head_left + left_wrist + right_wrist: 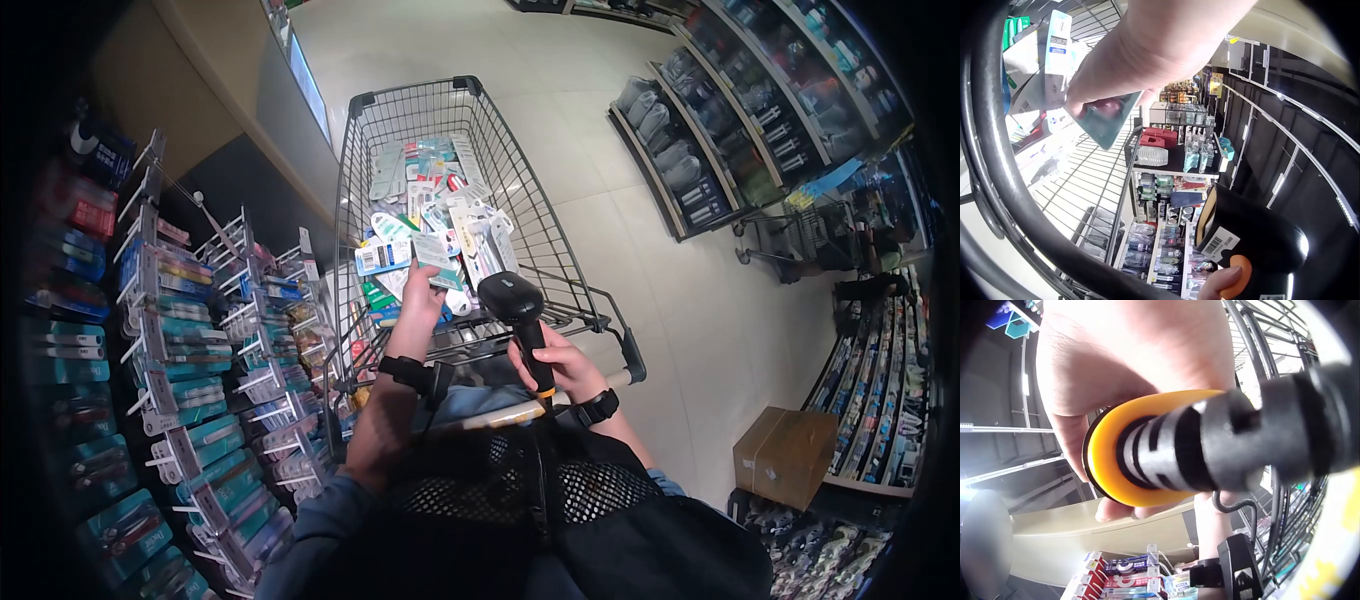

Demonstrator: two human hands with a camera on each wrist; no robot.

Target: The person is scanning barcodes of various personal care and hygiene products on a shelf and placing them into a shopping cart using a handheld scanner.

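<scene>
My left hand (420,298) pinches a flat white-and-teal package (437,262) over the near end of a wire shopping cart (467,84). In the left wrist view the package (1105,130) shows its dark teal end below the fingers. My right hand (568,364) grips the handle of a black barcode scanner (512,298), whose head points forward over the cart's near edge. The right wrist view shows the scanner's orange handle end (1102,459) with a black cable fitting below my palm. Many carded packages (430,190), some like toothbrush packs, lie heaped in the cart.
Hanging racks of packaged goods (200,360) stand close on the left. The cart's pale push bar (515,413) crosses in front of my body. Stocked shelves (700,130) line the right, with a cardboard box (785,455) and another cart (790,240) there.
</scene>
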